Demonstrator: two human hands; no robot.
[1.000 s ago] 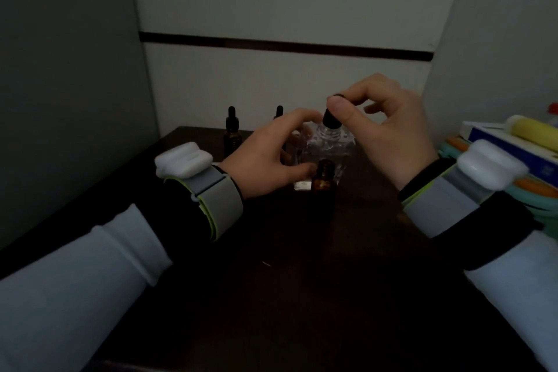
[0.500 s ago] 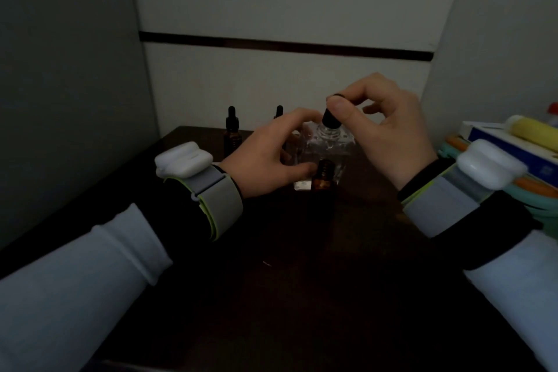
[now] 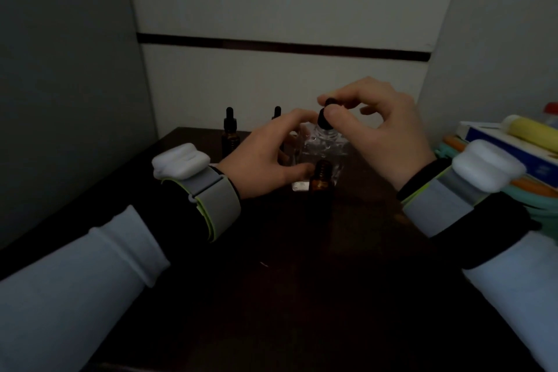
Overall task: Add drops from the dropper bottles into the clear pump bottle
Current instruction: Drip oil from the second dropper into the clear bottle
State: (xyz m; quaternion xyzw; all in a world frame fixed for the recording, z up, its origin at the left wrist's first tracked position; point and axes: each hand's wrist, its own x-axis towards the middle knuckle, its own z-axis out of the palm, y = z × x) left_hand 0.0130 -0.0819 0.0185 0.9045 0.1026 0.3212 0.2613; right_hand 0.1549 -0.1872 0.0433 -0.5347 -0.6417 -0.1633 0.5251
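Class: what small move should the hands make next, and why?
Probably a gentle squeeze of the dropper: the right hand pinches it over the neck of the clear bottle, the left hand holds that bottle, and the amber bottle in front stands uncapped.

Everything is dim and underexposed. The pale wall [image 3: 271,3] behind the clear bottle [image 3: 324,146] catches the most light; the table [image 3: 287,281] in front of it is almost black. My left hand [image 3: 265,154] round the bottle and my right hand [image 3: 389,136] are softly lit, without hard shadows. The dropper cap [image 3: 325,118] my right hand pinches is a mere silhouette. Faint glints dot the glass. Wall corners either side lean outward.
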